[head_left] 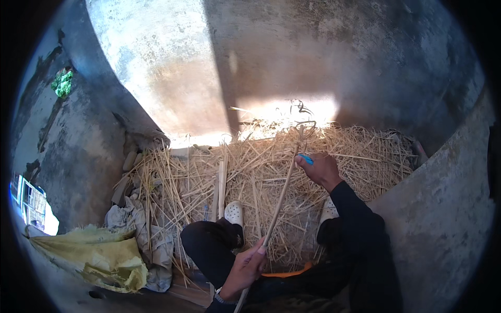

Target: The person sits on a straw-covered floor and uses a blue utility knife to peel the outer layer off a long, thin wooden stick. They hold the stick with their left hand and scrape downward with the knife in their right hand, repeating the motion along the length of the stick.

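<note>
A long, thin, pale stick [281, 201] slants up and away from my lap, with curled dark strands [304, 124] near its far tip. Low in the view, my left hand [248, 268] is closed around its near part, thumb lying along it. Farther up, my right hand [320, 169] grips a small blue-handled tool [306, 159] close against the stick. The rest of that tool is hidden by the fingers, so its kind does not show.
Loose straw [365, 151] and split strips [221, 182] cover the floor around my white clogs [234, 213]. A torn yellow sack [94, 255] and grey cloth [156, 245] lie at left. Concrete walls [292, 57] enclose the space, with a low wall [438, 208] close on the right.
</note>
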Available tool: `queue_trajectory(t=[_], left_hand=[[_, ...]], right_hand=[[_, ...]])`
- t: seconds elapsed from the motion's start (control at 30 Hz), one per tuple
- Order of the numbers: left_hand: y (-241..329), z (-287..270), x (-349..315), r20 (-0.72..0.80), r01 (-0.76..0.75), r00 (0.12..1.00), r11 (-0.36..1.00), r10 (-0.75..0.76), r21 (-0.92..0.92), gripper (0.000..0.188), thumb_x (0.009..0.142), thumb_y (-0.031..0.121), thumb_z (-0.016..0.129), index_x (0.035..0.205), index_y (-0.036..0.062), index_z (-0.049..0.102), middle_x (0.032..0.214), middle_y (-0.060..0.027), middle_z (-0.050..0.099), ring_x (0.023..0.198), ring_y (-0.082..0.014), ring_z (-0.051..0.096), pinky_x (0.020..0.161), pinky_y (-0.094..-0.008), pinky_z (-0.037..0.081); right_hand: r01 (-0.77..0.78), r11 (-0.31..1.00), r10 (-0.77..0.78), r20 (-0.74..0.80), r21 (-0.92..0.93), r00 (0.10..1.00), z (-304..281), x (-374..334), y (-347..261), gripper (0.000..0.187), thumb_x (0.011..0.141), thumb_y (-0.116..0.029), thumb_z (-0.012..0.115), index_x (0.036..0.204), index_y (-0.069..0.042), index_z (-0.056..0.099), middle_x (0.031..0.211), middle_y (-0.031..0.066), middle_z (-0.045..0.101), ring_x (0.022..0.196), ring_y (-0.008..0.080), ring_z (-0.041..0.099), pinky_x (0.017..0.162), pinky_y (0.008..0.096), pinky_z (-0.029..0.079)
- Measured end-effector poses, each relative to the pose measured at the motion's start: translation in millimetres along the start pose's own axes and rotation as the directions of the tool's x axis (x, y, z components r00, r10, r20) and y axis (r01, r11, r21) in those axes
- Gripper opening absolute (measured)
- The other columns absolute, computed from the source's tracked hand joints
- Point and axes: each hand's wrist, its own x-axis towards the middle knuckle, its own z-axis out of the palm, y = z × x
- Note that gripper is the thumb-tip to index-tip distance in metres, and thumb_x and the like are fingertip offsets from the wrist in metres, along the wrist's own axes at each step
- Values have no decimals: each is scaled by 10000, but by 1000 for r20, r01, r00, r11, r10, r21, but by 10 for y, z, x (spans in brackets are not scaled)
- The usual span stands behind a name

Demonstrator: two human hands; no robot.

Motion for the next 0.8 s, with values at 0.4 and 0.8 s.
queue_trajectory(t=[0.4, 0.8], left_hand=[[38, 29, 24, 4, -82, 997, 987, 82, 140, 472, 1035, 219, 467, 1441, -9, 390, 676, 69, 391, 605, -15, 353, 544, -184, 315], [151, -80, 56, -74, -77, 993, 984, 89, 160, 445, 1032, 212, 465, 1433, 23, 423, 676, 62, 415, 608, -12, 377, 546, -182, 329]], right_hand=[[-20, 999, 20, -7, -42, 1000, -13, -6, -21, 798, 823, -782, 442, 640, -38, 665, 535, 147, 584, 535, 321, 623, 522, 453, 477], [271, 961, -274, 67, 50, 959, 208, -415, -467, 723, 783, -783, 507, 646, -94, 678, 521, 101, 579, 505, 298, 611, 520, 436, 481]])
